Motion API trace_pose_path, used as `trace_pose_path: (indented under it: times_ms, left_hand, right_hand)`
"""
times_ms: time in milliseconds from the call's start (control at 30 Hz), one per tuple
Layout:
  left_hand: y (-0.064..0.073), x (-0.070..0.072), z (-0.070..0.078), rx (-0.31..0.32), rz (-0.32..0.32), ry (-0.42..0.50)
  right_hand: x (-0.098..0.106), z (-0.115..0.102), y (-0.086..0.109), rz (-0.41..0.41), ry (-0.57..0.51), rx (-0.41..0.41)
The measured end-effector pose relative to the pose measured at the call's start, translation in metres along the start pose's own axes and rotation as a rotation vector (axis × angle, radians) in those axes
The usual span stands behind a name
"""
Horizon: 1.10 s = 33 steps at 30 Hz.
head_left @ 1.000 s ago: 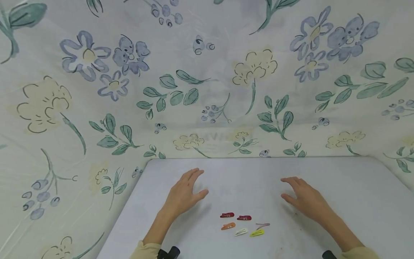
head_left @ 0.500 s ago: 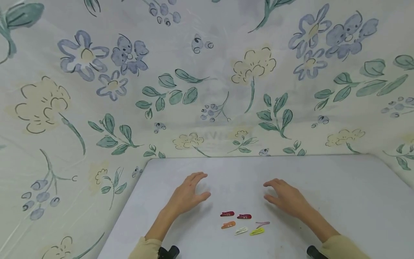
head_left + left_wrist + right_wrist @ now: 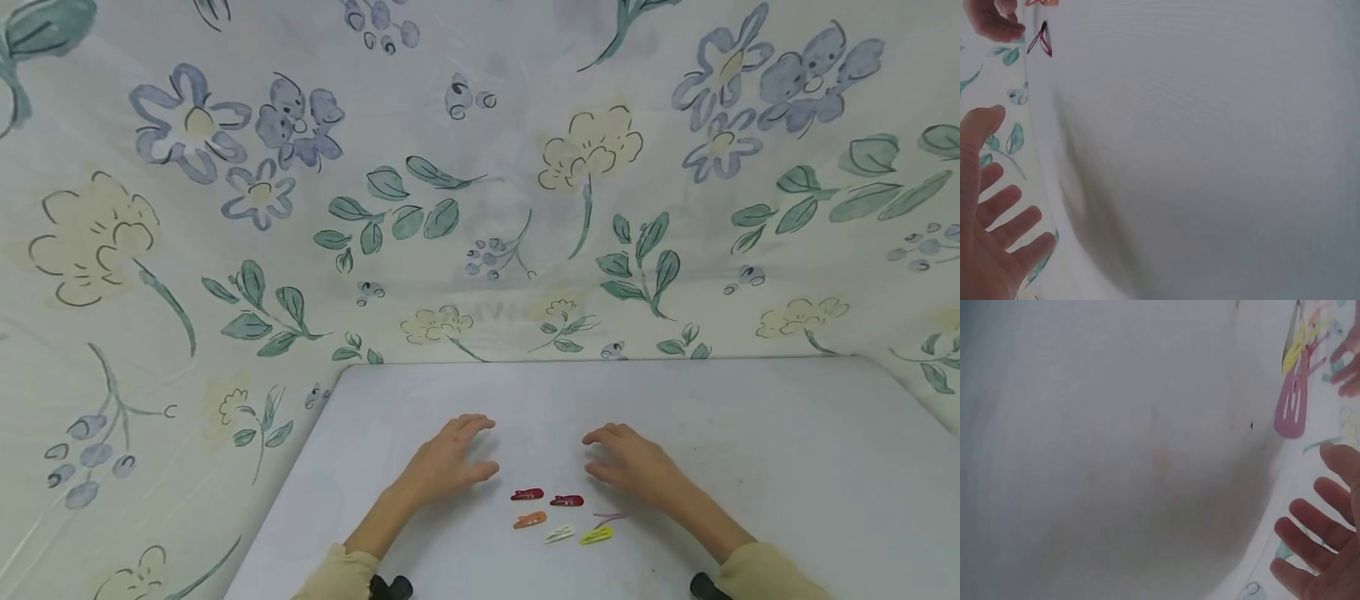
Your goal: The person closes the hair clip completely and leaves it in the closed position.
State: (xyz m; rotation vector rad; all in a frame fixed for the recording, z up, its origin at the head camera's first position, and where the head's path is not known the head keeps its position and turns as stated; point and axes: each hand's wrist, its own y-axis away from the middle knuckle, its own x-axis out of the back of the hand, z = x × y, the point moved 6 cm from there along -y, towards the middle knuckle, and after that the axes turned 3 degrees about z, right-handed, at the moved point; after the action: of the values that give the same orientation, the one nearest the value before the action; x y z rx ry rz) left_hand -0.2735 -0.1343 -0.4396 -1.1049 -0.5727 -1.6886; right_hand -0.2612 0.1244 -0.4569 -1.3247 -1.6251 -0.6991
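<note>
Several snap hair clips lie in a loose group on the white table: two dark red clips [image 3: 527,494], an orange clip [image 3: 530,520], a white clip [image 3: 559,534], a yellow clip [image 3: 597,536] and a pink clip [image 3: 608,518]. My left hand [image 3: 448,460] hovers to the left of the group, thumb apart from the fingers, holding nothing. On the other side my right hand [image 3: 634,467] is above the table, nearest the pink clip, and also holds nothing. In the right wrist view the pink clip [image 3: 1291,403] shows large, with the yellow clip [image 3: 1294,353] behind it.
The white table [image 3: 787,450] reaches back to a cloth [image 3: 495,167] printed with flowers and leaves, which also hangs at the left. Black wrist straps [image 3: 392,587] show at both sleeves.
My right hand has moved clearly left, toward the clips. My left hand has shifted slightly right and nearer. The clips lie where they were.
</note>
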Motion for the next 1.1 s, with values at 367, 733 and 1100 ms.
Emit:
trace_pose_path:
  times_ms: [367, 733, 1100]
  left_hand:
    - [0.002, -0.018, 0.009, -0.004, -0.069, 0.013]
    - [0.007, -0.024, 0.019, -0.051, -0.076, -0.04]
    - [0.01, -0.029, 0.026, -0.147, -0.062, -0.123]
  right_hand:
    - [-0.014, -0.02, 0.0, -0.028, -0.011, 0.058]
    - [-0.022, -0.036, -0.002, -0.105, -0.036, 0.098]
    - [-0.028, -0.05, -0.001, -0.065, -0.026, 0.215]
